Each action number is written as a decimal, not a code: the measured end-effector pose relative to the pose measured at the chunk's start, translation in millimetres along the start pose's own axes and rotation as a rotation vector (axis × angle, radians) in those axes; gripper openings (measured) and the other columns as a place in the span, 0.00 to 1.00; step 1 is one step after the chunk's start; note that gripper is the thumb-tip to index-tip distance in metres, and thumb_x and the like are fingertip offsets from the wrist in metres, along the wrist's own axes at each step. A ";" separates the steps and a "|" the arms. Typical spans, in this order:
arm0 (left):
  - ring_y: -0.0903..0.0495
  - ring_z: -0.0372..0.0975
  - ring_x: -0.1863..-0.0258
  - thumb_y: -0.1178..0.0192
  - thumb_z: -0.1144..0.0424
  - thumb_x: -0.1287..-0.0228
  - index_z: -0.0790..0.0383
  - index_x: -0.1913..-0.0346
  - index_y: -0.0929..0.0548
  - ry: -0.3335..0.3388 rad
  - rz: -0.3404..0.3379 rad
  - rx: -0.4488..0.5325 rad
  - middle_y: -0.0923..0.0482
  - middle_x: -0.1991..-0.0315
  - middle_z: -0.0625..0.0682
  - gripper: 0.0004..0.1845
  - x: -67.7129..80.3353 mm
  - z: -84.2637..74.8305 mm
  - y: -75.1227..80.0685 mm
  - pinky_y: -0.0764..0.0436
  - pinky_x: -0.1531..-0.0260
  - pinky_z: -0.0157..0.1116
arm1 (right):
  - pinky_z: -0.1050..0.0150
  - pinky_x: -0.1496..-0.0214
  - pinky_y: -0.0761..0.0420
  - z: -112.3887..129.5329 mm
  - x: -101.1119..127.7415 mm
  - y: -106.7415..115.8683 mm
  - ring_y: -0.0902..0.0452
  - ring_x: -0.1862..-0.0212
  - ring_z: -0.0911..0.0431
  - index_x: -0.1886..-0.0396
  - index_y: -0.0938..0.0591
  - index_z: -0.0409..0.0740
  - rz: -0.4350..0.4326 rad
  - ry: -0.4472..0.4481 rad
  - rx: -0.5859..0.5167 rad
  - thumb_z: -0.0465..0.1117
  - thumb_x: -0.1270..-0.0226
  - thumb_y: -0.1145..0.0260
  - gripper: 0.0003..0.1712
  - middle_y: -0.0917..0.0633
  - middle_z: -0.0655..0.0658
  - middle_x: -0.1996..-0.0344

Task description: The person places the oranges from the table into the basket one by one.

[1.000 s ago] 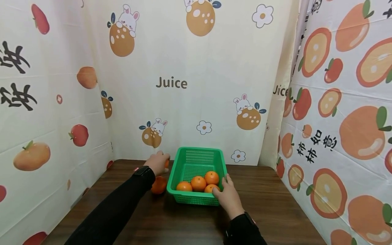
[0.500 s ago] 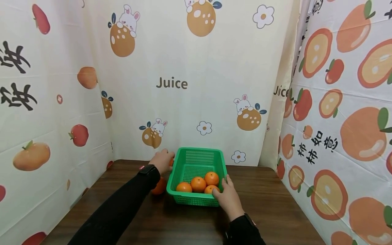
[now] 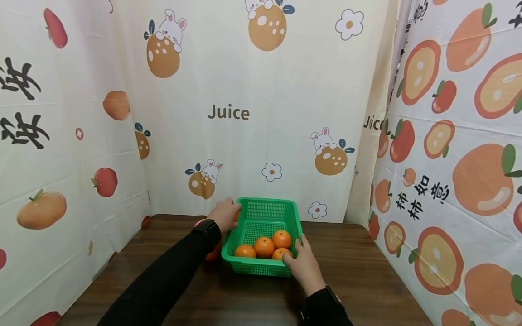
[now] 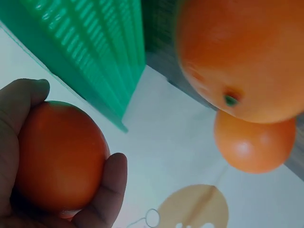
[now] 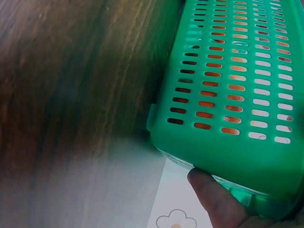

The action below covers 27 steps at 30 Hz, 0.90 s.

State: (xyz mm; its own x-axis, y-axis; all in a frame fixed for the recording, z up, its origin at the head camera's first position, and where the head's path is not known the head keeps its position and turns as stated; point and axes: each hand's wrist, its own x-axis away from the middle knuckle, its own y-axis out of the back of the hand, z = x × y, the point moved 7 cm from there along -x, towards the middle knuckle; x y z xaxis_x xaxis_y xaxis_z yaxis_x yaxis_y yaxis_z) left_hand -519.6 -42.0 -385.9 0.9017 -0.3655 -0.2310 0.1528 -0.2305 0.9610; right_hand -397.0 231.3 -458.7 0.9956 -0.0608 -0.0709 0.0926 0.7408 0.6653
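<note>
My left hand (image 3: 224,215) holds an orange (image 4: 61,156) over the left rim of a green plastic basket (image 3: 267,270), thumb on one side and fingers curled round the other. Several oranges (image 3: 264,247) lie at the near end inside the basket. On the table beside its left wall, one orange (image 3: 213,254) shows partly from behind my left wrist. The left wrist view has two loose oranges, a large near one (image 4: 242,57) and a smaller one (image 4: 256,142) beyond. My right hand (image 3: 306,265) grips the basket's near right rim; one finger (image 5: 216,199) shows against its edge.
The basket stands on a dark brown wooden table (image 3: 350,271). Fruit-printed cloths hang on three sides: a back cloth (image 3: 285,90), a left cloth (image 3: 73,158) and a right cloth (image 3: 432,213). The table's far edge meets the back cloth just behind the basket.
My left hand has moved right with its orange, from beside the basket to over its left rim. The right hand has kept its place on the basket.
</note>
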 end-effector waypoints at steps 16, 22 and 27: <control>0.25 0.47 0.59 0.20 0.54 0.39 0.45 0.39 0.16 -0.080 0.066 0.044 0.23 0.50 0.52 0.26 -7.6 -27.1 -9.7 0.21 0.61 0.41 | 0.33 0.22 0.35 0.3 -0.3 0.6 0.43 0.18 0.33 0.18 0.37 0.32 -0.007 0.004 0.006 0.50 0.26 0.36 0.45 0.50 0.39 0.12; 0.26 0.44 0.61 0.21 0.53 0.40 0.44 0.40 0.16 -0.104 0.066 0.034 0.24 0.50 0.51 0.25 -9.8 -29.9 -14.4 0.22 0.65 0.38 | 0.33 0.22 0.35 0.6 0.6 0.5 0.42 0.18 0.32 0.17 0.38 0.32 0.000 0.007 0.000 0.50 0.26 0.36 0.45 0.51 0.39 0.12; 0.26 0.45 0.61 0.21 0.54 0.40 0.45 0.41 0.16 -0.120 0.066 0.041 0.24 0.50 0.51 0.24 -12.7 -29.9 -17.8 0.23 0.65 0.39 | 0.32 0.22 0.34 1.2 1.8 0.6 0.42 0.18 0.32 0.18 0.37 0.32 -0.008 0.011 0.003 0.50 0.26 0.36 0.45 0.50 0.38 0.12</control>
State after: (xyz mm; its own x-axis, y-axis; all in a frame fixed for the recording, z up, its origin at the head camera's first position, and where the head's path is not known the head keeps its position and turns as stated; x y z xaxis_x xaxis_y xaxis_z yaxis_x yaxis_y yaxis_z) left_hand -521.6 -6.3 -395.5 0.8541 -0.4855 -0.1864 0.0762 -0.2379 0.9683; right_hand -395.1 230.8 -457.5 0.9947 -0.0591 -0.0840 0.1002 0.7384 0.6669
